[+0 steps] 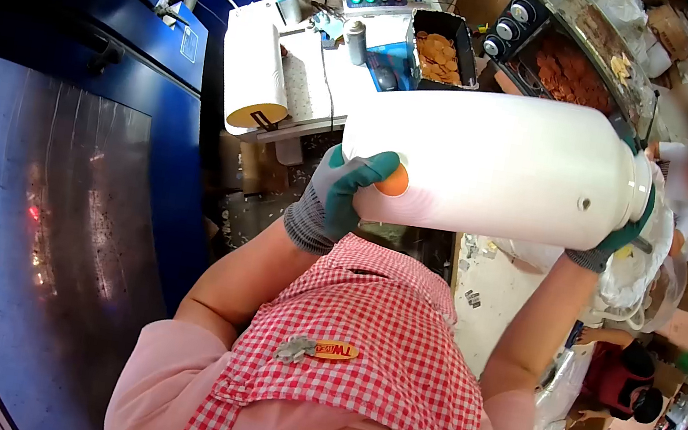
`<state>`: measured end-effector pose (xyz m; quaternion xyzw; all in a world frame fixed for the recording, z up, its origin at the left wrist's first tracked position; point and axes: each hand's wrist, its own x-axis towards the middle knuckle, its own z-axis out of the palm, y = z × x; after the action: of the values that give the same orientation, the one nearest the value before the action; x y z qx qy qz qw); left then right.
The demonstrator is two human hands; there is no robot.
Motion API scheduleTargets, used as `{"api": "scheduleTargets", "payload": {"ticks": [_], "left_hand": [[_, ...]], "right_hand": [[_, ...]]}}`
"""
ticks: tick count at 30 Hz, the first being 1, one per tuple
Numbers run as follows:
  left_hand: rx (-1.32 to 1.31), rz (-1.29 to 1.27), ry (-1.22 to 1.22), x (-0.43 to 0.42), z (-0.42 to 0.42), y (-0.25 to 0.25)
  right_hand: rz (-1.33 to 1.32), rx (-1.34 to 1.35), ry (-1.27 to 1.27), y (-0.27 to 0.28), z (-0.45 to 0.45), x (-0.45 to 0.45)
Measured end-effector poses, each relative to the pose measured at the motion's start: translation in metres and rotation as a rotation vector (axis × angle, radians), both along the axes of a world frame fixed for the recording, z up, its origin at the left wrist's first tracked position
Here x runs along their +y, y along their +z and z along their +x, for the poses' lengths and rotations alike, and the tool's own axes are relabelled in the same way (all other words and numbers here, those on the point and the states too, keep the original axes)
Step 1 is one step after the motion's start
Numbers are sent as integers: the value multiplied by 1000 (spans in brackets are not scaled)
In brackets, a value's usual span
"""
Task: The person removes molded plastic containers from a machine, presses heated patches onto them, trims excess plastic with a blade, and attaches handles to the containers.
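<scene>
A large white bottle-shaped plastic container [493, 166] lies sideways in the air in front of my chest. It has a narrower neck at the right, a small hole near that neck and an orange round spot [394, 180] at the left end. My left hand [345, 193], in a grey and green work glove, grips the left end with the thumb beside the orange spot. At the neck end my right hand [622, 239], gloved the same way, is wrapped round the far side; most of its fingers are hidden behind the container.
A blue machine [161, 188] with a metal panel stands at left. Beyond the container are a white roll [250, 72], a spray can [355, 42], a control box [385, 0], a black bin [471, 65] of tan pieces and a knobbed oven-like box [514, 31]. A co-worker [618, 376] is at lower right.
</scene>
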<state>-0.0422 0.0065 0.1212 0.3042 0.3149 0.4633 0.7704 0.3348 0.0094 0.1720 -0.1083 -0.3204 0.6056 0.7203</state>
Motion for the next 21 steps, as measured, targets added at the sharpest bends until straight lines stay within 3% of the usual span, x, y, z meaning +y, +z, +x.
{"api": "scheduleTargets", "payload": {"ticks": [2,3,6,8,10,12,13,15,16,17,18,19,20,21], "left_hand": [[-54,0,22,2,-1,-5],[134,142,14,4,0,-17],[299,284,-8,4,10,-26],[264,329,-25,9,15,-26],[-154,13,-129,12,18,-22],[-26,208,-84,7,15,-38],[19,327,-8,0,14,-41],[138,259,-14,-4,8,-52],[98,102,-85,-2,13,-49],[61,-61,-144,0,17,-45],[-197,-185,-177,-2,18,-60],[-274,-412,-211,-7,8,-69],[-616,-420,-279,-9,4,-49],[-688,-402,-291,-8,-5,-49]], "right_hand": [[101,-4,12,20,-36,-9],[137,1,16,27,-47,-12],[125,-158,1,54,-67,-20],[-324,-281,-649,52,-44,-10],[-241,-379,-607,28,-7,-10],[-201,-452,-585,4,10,0],[-145,-385,-423,-8,4,7],[-14,-252,-138,-23,-1,19],[69,-213,-36,-20,9,20],[20,-210,-104,-25,24,20],[-31,-208,-171,-30,39,20],[-217,-193,-376,-43,37,30],[-192,-428,-376,-29,12,27],[-128,-259,-121,-20,-4,26]]}}
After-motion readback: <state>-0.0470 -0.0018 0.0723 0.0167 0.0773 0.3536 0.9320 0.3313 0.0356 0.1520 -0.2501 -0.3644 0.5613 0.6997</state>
